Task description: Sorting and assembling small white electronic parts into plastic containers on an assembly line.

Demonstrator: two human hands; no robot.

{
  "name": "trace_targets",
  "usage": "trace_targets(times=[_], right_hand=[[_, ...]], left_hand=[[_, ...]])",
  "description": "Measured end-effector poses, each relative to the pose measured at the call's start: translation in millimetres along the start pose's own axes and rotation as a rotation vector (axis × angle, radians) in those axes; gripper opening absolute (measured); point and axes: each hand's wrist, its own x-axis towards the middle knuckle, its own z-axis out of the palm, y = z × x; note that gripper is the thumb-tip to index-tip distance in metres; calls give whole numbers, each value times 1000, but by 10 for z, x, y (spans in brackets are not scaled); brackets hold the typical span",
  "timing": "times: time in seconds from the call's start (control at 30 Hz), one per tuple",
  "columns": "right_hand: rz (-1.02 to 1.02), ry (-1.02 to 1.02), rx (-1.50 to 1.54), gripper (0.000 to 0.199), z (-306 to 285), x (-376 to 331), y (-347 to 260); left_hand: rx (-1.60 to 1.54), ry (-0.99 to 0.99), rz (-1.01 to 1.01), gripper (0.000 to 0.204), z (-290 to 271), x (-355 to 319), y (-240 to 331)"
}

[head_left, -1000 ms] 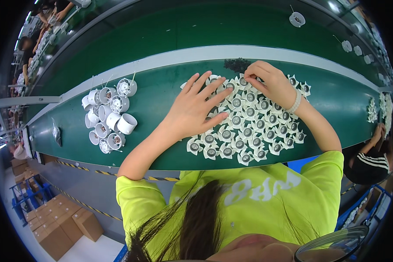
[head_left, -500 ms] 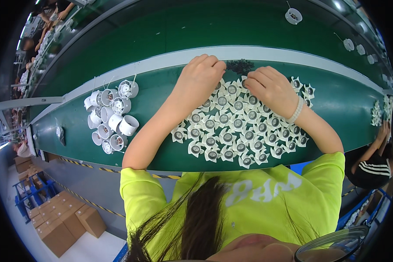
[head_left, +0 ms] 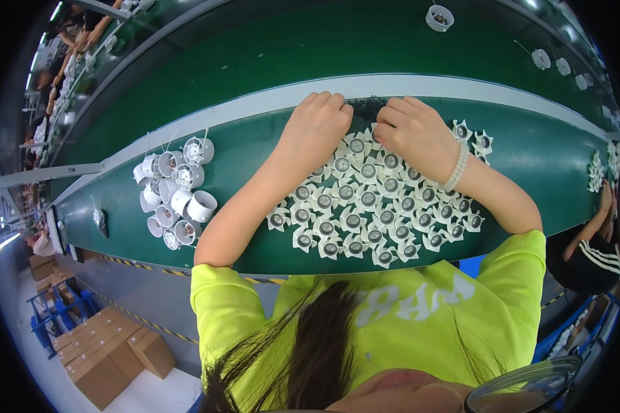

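Note:
Dozens of small white fan impellers (head_left: 368,199) with grey hubs lie spread over the green worktop in front of me. At the far edge of this spread is a patch of tiny black parts (head_left: 366,110), partly covered by my hands. My left hand (head_left: 318,124) is curled at the left side of the black patch, its fingertips turned down and hidden. Opposite it, my right hand (head_left: 415,134) has its thumb and fingers drawn together beside the far impellers. Whatever either hand pinches is too small or too hidden to name.
White round fan housings (head_left: 179,189) are heaped at the left. A small clear bag (head_left: 100,221) lies farther left. Beyond the pale rail (head_left: 255,103), a green conveyor carries white housings (head_left: 439,18). A co-worker's arm (head_left: 603,206) is at the far right; cartons (head_left: 107,358) stand at lower left.
The whole view has shifted slightly. My hands have come a little closer together over the black parts, fingers still curled. Housings on the conveyor have moved left.

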Motion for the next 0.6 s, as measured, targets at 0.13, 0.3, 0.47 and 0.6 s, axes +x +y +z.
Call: trace_targets(times=[0.13, 0.3, 0.47, 0.6], right_hand=[[90, 30, 101, 7, -131, 5, 201], [167, -8, 276, 6, -114, -96, 468], [51, -22, 353, 6, 67, -161, 580], [-81, 64, 333, 6, 141, -149, 616]], left_hand=[[28, 25, 24, 6, 17, 10, -1], [-18, 103, 16, 10, 22, -1, -84], [-155, 138, -52, 9, -145, -103, -108], [-288, 127, -95, 8, -252, -274, -14]])
